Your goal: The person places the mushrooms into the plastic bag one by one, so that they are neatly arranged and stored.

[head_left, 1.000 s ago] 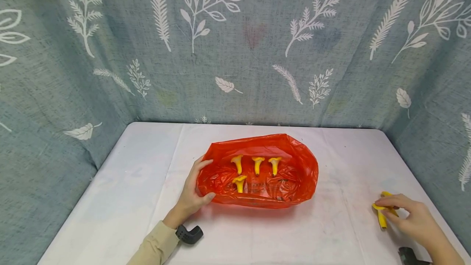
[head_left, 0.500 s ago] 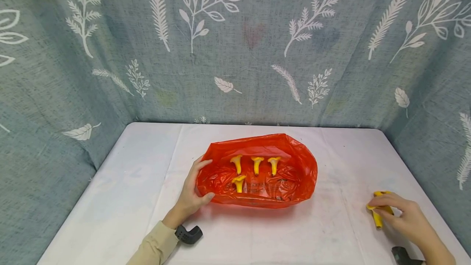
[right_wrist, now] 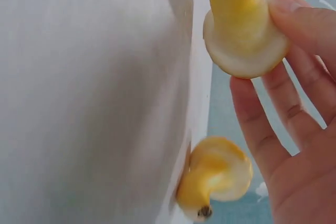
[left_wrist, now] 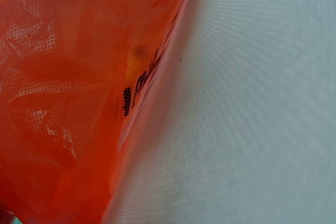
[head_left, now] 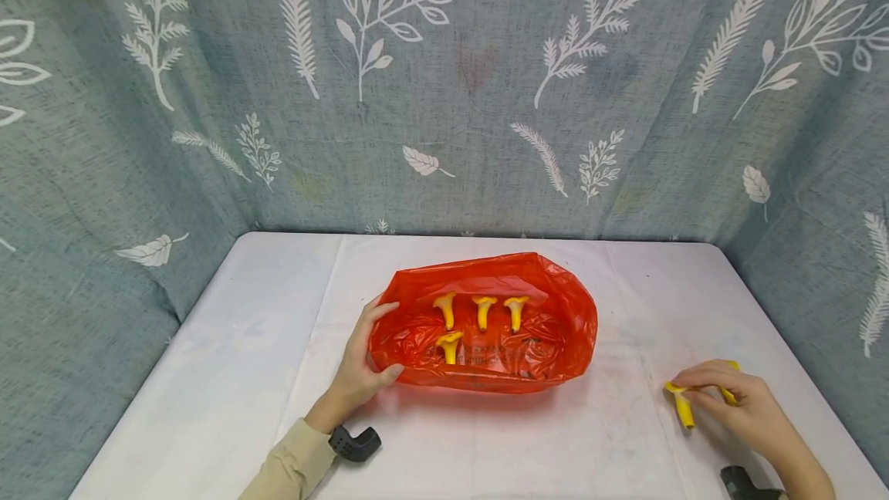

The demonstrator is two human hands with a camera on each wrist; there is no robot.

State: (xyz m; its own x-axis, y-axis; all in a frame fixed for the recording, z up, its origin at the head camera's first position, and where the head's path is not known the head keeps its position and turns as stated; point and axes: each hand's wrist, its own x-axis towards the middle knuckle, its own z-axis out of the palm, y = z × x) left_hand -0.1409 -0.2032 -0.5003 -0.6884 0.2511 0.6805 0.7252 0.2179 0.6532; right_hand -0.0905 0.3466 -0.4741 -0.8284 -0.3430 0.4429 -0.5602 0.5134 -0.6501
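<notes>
Head view shows the left hand [head_left: 359, 365] resting against the left end of a red plastic bag [head_left: 562, 330] in the middle of the white table [head_left: 243, 346], thumb and fingers loosely curled round its edge; dark print on the bag is too blurred to read. Four yellow mushrooms [head_left: 481, 315] lie inside, three in a far row and one nearer. Near the right edge, the right hand [head_left: 729, 400] pinches a fifth mushroom [right_wrist: 241, 30] by its cap, with a sixth mushroom [right_wrist: 215, 174] lying on the table just beside it.
</notes>
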